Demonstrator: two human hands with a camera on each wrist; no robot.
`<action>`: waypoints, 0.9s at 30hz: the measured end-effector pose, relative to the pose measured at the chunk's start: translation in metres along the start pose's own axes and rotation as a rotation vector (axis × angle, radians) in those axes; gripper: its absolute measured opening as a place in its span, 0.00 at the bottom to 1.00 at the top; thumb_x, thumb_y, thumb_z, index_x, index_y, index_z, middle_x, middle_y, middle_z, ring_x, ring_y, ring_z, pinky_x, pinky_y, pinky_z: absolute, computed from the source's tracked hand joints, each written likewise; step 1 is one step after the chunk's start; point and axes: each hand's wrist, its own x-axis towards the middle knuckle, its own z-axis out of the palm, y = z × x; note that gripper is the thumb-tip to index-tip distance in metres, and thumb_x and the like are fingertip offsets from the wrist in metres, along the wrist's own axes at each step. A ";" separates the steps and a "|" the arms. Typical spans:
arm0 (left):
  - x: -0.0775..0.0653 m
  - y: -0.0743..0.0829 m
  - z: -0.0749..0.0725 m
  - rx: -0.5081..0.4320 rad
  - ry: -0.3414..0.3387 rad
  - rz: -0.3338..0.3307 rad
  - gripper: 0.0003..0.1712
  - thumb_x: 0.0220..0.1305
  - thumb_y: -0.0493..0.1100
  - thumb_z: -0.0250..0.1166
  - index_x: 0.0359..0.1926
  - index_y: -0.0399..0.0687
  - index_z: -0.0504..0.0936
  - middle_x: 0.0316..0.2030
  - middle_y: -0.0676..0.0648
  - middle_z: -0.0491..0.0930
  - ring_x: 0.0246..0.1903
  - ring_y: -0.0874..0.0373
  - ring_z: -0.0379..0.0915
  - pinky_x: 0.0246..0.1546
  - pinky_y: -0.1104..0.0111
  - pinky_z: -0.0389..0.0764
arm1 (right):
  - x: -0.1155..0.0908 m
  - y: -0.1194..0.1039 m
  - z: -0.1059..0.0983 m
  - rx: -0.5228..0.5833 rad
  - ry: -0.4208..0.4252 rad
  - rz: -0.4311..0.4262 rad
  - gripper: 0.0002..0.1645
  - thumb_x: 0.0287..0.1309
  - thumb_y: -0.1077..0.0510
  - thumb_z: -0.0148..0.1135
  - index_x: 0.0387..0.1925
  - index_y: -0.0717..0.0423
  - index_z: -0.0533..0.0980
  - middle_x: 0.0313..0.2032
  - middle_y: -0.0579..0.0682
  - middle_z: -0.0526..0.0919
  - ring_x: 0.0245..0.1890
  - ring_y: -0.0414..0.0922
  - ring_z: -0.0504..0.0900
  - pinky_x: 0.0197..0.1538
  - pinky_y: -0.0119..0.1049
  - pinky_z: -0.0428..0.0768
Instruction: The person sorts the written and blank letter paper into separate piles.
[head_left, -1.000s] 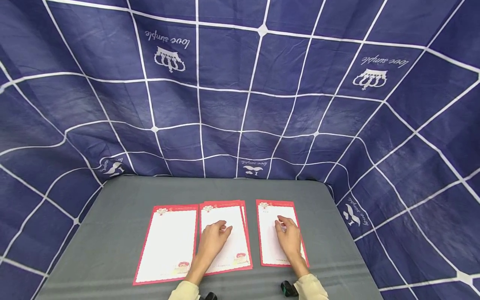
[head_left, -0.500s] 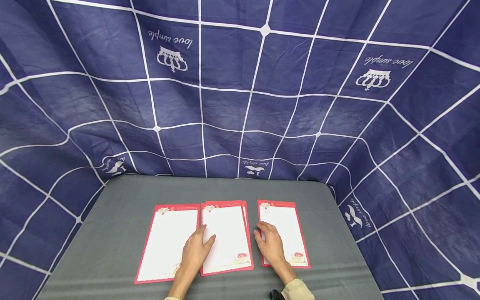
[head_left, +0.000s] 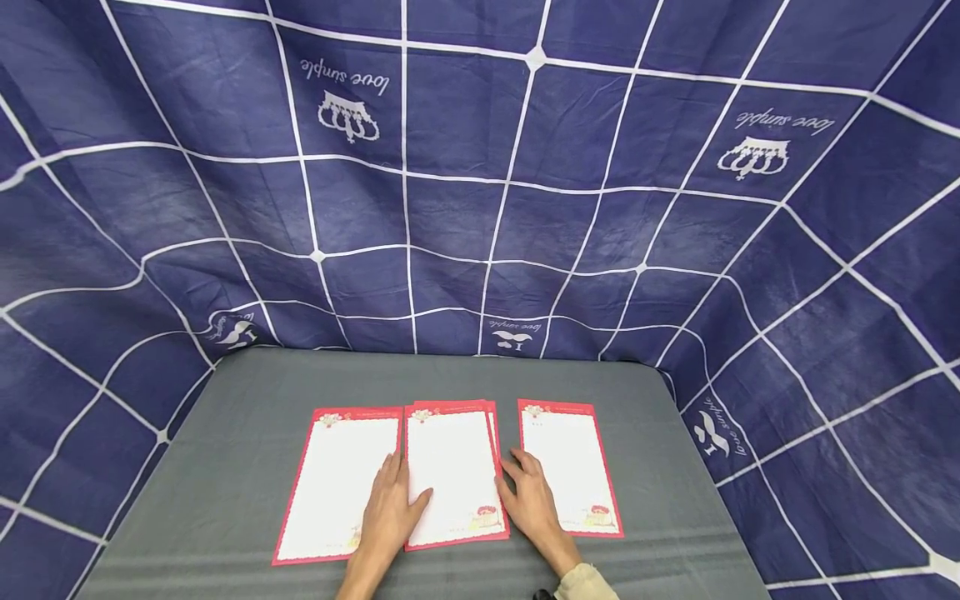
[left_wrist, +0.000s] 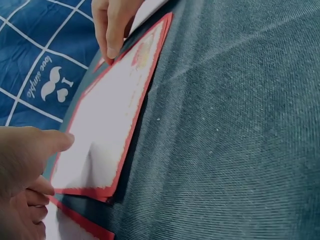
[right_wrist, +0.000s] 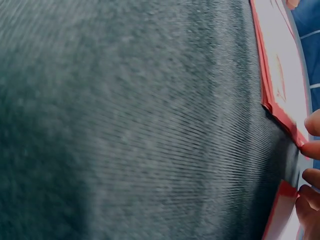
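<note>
A stack of white letter sheets with red borders [head_left: 450,479] lies in the middle of the table, its edges slightly fanned at the upper right. My left hand [head_left: 387,510] is at the stack's left edge, fingers fairly straight and overlapping the left sheet, thumb over the stack. On the other side, my right hand [head_left: 531,502] has its thumb and fingertips right at the stack's right edge. The left wrist view shows those right fingers [left_wrist: 112,37] pointing down at the border. Neither hand grips any paper.
A similar red-bordered sheet [head_left: 330,492] lies to the left, close beside the stack, and another [head_left: 573,467] lies to the right across a gap. Grey cloth [head_left: 225,467] covers the table. Blue curtains with white lines [head_left: 450,217] stand behind and at the sides.
My left hand has moved left off the middle stack to its left edge. My right hand has moved left from the right sheet to the stack's right edge. The papers lie as before.
</note>
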 end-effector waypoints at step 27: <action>-0.007 -0.009 0.007 0.003 -0.023 0.025 0.41 0.62 0.51 0.70 0.58 0.15 0.70 0.63 0.21 0.65 0.67 0.31 0.57 0.68 0.46 0.56 | -0.006 0.000 0.005 -0.134 0.002 -0.094 0.22 0.59 0.55 0.69 0.51 0.64 0.82 0.58 0.62 0.77 0.61 0.58 0.73 0.56 0.52 0.77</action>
